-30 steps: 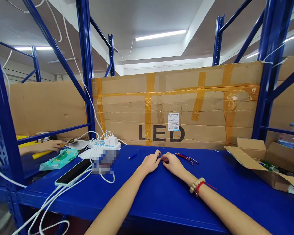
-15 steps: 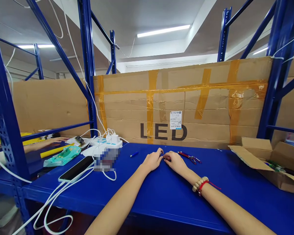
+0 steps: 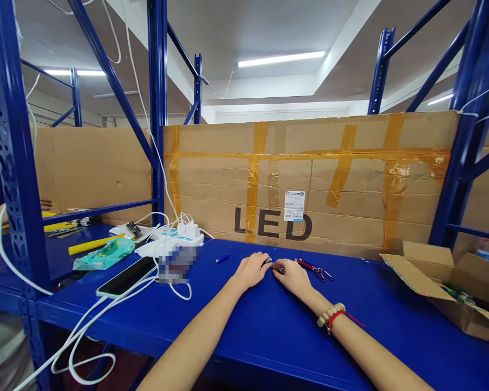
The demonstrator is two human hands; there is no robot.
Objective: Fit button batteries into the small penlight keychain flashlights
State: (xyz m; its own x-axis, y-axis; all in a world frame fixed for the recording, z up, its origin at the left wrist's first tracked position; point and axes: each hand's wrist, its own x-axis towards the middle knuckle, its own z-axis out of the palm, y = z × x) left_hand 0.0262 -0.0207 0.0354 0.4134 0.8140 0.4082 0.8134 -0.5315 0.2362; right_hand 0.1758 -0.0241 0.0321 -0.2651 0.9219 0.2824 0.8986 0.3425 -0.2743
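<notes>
Small dark part between hands, pens beside

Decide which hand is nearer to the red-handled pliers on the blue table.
Right. The right hand lies just beside the pliers; the left hand sits farther away, beyond the right.

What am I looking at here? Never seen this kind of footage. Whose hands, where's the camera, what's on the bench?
There is no machine: a camera on a person's head looks forward and down, so both arms are the wearer's own. The left hand and right hand meet on a blue shelf surface and pinch a small dark part, too small to identify. The right wrist wears a bead bracelet. Beside the right hand lie red-handled pliers; left of the hands lie a small blue pen-like item, a phone and a white power strip. An open cardboard box sits at right.
</notes>
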